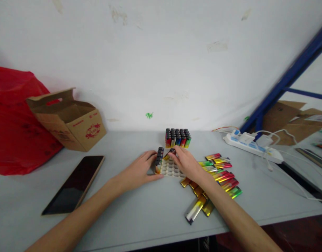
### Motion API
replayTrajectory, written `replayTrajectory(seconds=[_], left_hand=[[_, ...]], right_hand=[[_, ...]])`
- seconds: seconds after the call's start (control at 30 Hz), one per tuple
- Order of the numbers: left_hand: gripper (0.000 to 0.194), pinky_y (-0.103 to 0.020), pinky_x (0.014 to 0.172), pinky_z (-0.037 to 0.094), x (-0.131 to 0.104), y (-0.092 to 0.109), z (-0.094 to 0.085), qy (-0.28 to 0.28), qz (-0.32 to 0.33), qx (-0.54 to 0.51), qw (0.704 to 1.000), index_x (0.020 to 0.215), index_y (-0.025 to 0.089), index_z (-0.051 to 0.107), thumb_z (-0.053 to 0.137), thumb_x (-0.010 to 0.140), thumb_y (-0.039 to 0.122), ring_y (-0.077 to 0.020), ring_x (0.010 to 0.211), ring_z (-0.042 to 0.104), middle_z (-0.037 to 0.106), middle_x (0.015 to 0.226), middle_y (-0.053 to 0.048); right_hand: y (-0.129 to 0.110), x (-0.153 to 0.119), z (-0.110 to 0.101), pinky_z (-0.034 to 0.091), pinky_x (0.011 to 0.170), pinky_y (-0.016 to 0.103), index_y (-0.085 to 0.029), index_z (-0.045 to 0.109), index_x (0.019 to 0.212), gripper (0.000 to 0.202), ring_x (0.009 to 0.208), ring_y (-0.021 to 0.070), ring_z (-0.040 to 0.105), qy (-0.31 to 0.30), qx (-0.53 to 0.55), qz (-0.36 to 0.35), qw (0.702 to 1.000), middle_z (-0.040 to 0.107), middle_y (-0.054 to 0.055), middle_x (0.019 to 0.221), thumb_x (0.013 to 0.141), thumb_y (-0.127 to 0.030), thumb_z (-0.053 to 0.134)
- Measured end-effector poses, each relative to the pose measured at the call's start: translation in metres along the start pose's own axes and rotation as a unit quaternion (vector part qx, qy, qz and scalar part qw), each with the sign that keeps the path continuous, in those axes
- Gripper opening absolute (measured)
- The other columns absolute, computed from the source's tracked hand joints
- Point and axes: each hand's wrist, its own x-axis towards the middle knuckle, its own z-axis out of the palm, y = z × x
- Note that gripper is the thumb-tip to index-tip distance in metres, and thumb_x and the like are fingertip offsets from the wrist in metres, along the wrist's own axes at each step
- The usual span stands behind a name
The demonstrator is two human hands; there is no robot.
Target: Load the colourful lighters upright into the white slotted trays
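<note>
A pale tray with rows of holes (172, 169) lies on the table, and a column of upright lighters (159, 161) fills its left side. My left hand (142, 170) steadies the tray's left edge, thumb along the front and fingers behind the column. Between the thumb and fingers of my right hand (186, 161) is a lighter with a black top (172, 151), tilted over the tray's back part. Loose colourful lighters (229, 184) lie spread beneath and beside my right forearm. Behind the tray stands a full block of upright lighters (178, 138).
At the left are a red plastic bag (19, 122), an open cardboard box (79, 126) and a dark tablet-like device (74, 185). A white power strip (252, 147) with cables lies at the right, near a blue metal frame (281, 84). A wall rises behind the table (134, 213).
</note>
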Motion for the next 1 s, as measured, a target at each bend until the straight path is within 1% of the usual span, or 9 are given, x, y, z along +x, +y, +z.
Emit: replayTrajectory(seconds=[0.13, 0.3, 0.43, 0.5, 0.6, 0.7, 0.83, 0.9, 1.0], left_hand=[[0.081, -0.058, 0.148, 0.061, 0.0, -0.002, 0.001, 0.0, 0.004, 0.0, 1.0, 0.176, 0.025, 0.077, 0.095, 0.113, 0.073, -0.0454, 0.168, 0.076, 0.08, 0.18, -0.019], [0.081, -0.061, 0.15, 0.059, 0.001, -0.005, 0.001, 0.003, 0.005, -0.009, 1.0, 0.174, 0.024, 0.079, 0.098, 0.111, 0.071, -0.0478, 0.171, 0.074, 0.077, 0.183, -0.021], [0.081, -0.062, 0.15, 0.06, 0.002, -0.008, 0.0, 0.005, 0.011, -0.013, 1.0, 0.176, 0.026, 0.078, 0.098, 0.11, 0.071, -0.0464, 0.171, 0.075, 0.078, 0.183, -0.02], [0.081, -0.062, 0.15, 0.06, 0.002, -0.01, 0.0, 0.005, 0.013, -0.013, 1.0, 0.176, 0.028, 0.079, 0.098, 0.111, 0.072, -0.0457, 0.171, 0.074, 0.079, 0.183, -0.019], [0.081, -0.062, 0.15, 0.06, 0.002, -0.011, -0.001, 0.004, 0.013, -0.014, 1.0, 0.175, 0.028, 0.08, 0.097, 0.111, 0.075, -0.046, 0.171, 0.074, 0.079, 0.183, -0.018], [0.081, -0.061, 0.151, 0.059, 0.002, -0.01, -0.001, 0.005, 0.012, -0.016, 1.0, 0.175, 0.028, 0.08, 0.096, 0.112, 0.075, -0.0464, 0.171, 0.075, 0.079, 0.183, -0.017], [0.08, -0.061, 0.152, 0.057, 0.001, -0.007, -0.001, 0.001, 0.01, -0.015, 1.0, 0.177, 0.028, 0.077, 0.093, 0.114, 0.075, -0.0459, 0.172, 0.074, 0.077, 0.185, -0.017], [0.08, -0.06, 0.153, 0.056, 0.002, -0.005, -0.001, -0.003, 0.008, -0.015, 1.0, 0.177, 0.028, 0.077, 0.092, 0.114, 0.076, -0.046, 0.173, 0.073, 0.076, 0.187, -0.017], [0.083, -0.06, 0.153, 0.056, 0.003, -0.004, -0.002, -0.003, 0.005, -0.019, 1.0, 0.174, 0.025, 0.079, 0.092, 0.113, 0.079, -0.048, 0.173, 0.073, 0.077, 0.185, -0.02]], right_hand=[[0.0, 0.004, 0.001, 0.059, 0.083, 0.033, -0.03, 0.066, 0.117, 0.018, 0.095, 0.0284, 0.084, -0.026, 0.015, 0.022, 0.999, 0.087, 0.006, 0.103, 0.132, -0.033, 0.075], [-0.007, 0.009, 0.004, 0.061, 0.086, 0.034, -0.028, 0.069, 0.121, 0.014, 0.098, 0.0281, 0.086, -0.04, -0.008, 0.025, 0.999, 0.09, 0.009, 0.109, 0.13, -0.028, 0.079], [-0.007, 0.008, 0.008, 0.068, 0.104, 0.04, -0.024, 0.075, 0.121, 0.01, 0.114, 0.03, 0.086, -0.057, -0.052, -0.012, 0.997, 0.09, 0.013, 0.12, 0.128, -0.021, 0.081], [-0.006, 0.006, 0.004, 0.07, 0.114, 0.045, -0.023, 0.08, 0.127, 0.003, 0.123, 0.0322, 0.086, -0.058, -0.062, -0.031, 0.996, 0.089, 0.015, 0.127, 0.127, -0.021, 0.082], [-0.008, -0.004, -0.017, 0.071, 0.126, 0.054, -0.023, 0.083, 0.149, 0.021, 0.138, 0.0351, 0.086, -0.018, -0.032, -0.04, 0.999, 0.088, 0.017, 0.143, 0.128, -0.026, 0.082], [-0.019, -0.028, -0.05, 0.072, 0.128, 0.056, -0.027, 0.086, 0.15, 0.02, 0.141, 0.0347, 0.087, -0.004, 0.018, -0.051, 0.999, 0.09, 0.014, 0.145, 0.132, -0.031, 0.077], [-0.042, -0.086, -0.083, 0.076, 0.124, 0.05, -0.031, 0.09, 0.145, 0.019, 0.138, 0.0329, 0.09, -0.062, 0.015, -0.102, 0.993, 0.093, 0.011, 0.142, 0.127, -0.029, 0.087], [-0.053, -0.117, -0.086, 0.076, 0.125, 0.05, -0.031, 0.09, 0.144, 0.025, 0.141, 0.0343, 0.09, -0.085, -0.03, -0.11, 0.99, 0.093, 0.011, 0.145, 0.12, -0.025, 0.095], [-0.061, -0.149, -0.077, 0.078, 0.126, 0.057, -0.03, 0.09, 0.143, 0.035, 0.15, 0.0406, 0.087, -0.096, -0.103, -0.099, 0.985, 0.091, 0.014, 0.157, 0.113, -0.019, 0.101]])
